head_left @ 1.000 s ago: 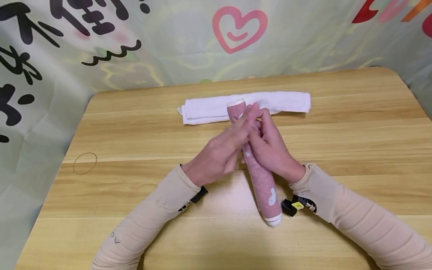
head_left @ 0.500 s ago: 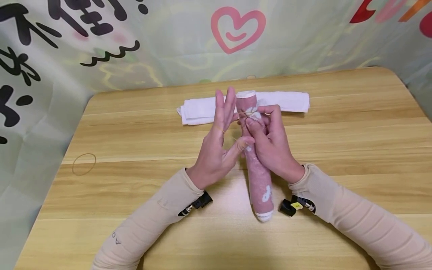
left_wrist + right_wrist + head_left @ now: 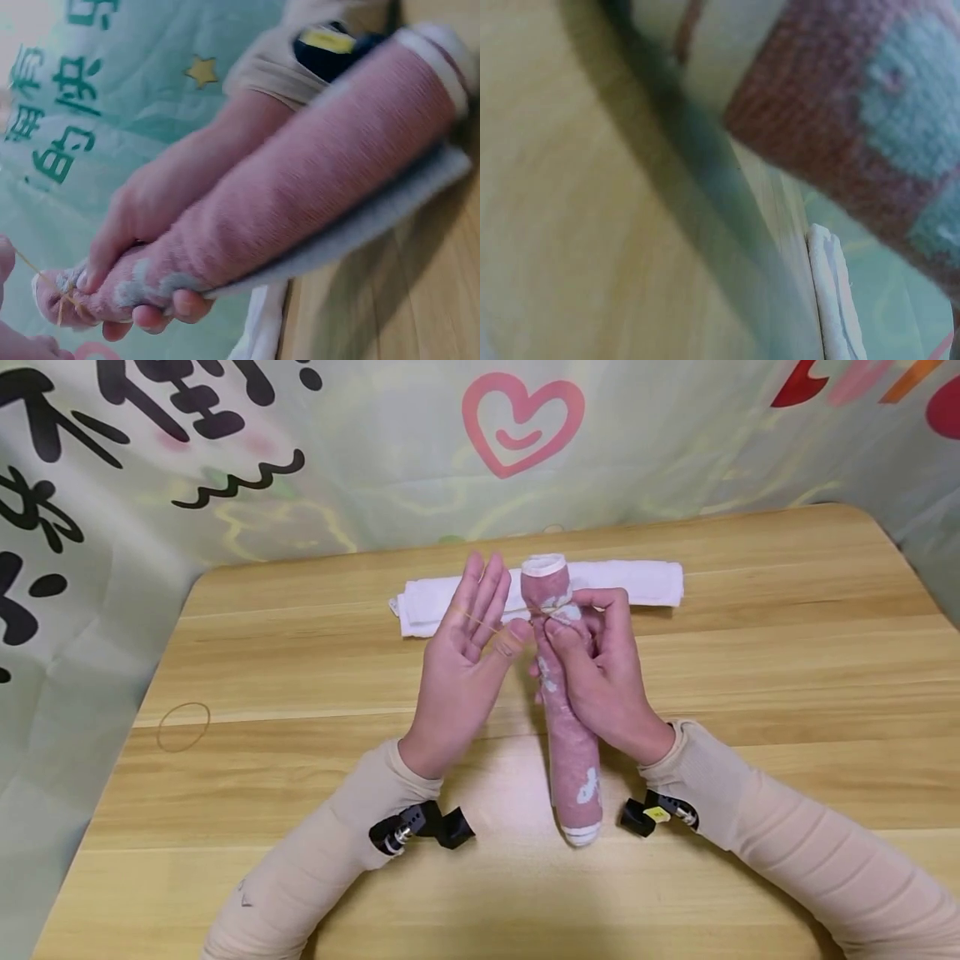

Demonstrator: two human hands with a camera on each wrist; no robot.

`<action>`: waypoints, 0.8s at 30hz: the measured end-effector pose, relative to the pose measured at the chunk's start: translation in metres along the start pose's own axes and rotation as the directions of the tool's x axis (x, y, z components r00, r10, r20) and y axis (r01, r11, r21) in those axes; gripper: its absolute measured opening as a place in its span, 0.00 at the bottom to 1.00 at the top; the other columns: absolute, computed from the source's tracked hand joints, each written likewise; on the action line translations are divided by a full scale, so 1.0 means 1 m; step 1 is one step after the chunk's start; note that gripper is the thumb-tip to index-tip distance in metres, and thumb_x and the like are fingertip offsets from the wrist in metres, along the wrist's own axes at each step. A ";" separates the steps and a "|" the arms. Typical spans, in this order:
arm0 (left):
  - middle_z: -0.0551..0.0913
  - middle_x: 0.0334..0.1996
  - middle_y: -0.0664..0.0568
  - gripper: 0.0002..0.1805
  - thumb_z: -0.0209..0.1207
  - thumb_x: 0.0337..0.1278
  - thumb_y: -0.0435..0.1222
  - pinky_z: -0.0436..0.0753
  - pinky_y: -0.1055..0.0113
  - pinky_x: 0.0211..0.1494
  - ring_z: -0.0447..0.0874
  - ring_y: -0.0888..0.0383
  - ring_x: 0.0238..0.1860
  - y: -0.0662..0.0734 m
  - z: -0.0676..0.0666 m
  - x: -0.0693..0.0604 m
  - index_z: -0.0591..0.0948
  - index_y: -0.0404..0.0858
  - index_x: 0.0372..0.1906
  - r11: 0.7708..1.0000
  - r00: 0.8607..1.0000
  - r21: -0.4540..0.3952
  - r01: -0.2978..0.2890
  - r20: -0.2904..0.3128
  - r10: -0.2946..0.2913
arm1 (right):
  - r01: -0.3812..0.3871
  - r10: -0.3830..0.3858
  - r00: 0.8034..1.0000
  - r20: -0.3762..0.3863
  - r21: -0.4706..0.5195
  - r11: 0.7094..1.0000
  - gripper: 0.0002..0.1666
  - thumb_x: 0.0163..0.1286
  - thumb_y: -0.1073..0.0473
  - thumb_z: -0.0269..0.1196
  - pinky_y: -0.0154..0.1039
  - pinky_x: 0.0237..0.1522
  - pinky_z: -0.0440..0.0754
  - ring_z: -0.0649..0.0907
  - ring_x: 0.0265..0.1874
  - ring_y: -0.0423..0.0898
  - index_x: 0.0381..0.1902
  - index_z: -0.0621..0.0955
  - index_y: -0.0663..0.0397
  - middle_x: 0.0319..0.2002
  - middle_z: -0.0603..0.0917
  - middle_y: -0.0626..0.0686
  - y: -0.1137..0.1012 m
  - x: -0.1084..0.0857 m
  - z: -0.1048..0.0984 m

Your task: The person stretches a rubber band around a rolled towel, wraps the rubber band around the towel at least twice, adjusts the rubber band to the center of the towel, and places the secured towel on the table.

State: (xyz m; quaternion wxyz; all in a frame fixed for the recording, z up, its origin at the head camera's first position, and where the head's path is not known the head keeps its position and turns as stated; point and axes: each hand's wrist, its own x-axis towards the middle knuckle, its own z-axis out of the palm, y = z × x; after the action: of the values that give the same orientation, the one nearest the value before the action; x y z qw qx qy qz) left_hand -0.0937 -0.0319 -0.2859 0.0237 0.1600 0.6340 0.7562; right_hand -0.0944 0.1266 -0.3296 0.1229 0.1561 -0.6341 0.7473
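Note:
A pink towel with pale patches and white ends, rolled into a long tube (image 3: pixel 576 752), stands out from the table towards the back. My right hand (image 3: pixel 615 685) grips it near its far end, thumb on top and fingers beneath. Around that end runs a thin tan rubber band (image 3: pixel 66 298), drawn in tight. One strand of it stretches across to my left hand (image 3: pixel 453 685), where it crosses the straight, spread fingers, palm facing me. In the right wrist view the towel roll (image 3: pixel 802 97) fills the upper right; my right fingers are out of sight there.
A folded white towel (image 3: pixel 637 582) lies along the back of the wooden table (image 3: pixel 300 677), behind the roll. Another rubber band (image 3: pixel 209 720) lies loose at the left. A printed curtain (image 3: pixel 390 460) hangs behind the table.
My left hand has come away from the roll, moved left and turned palm up, pulling the band's strand out. The right hand keeps its grip; the roll's far end has tilted up.

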 end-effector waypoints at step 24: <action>0.89 0.56 0.47 0.29 0.69 0.63 0.40 0.78 0.60 0.73 0.87 0.58 0.62 0.004 -0.035 0.018 0.79 0.50 0.69 0.944 0.945 0.092 0.318 0.043 -0.323 | 0.082 0.027 0.960 0.280 -0.373 0.924 0.17 0.75 0.69 0.58 0.39 0.25 0.87 0.88 0.25 0.52 0.58 0.71 0.63 0.46 0.83 0.60 -0.007 -0.002 -0.004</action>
State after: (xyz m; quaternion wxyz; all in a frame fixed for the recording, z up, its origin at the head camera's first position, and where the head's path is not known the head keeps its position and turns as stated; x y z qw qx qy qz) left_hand -0.1198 -0.0615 -0.2832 0.1580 0.0774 0.6819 0.7099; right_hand -0.0897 0.1323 -0.3244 0.0706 0.2423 -0.7757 0.5785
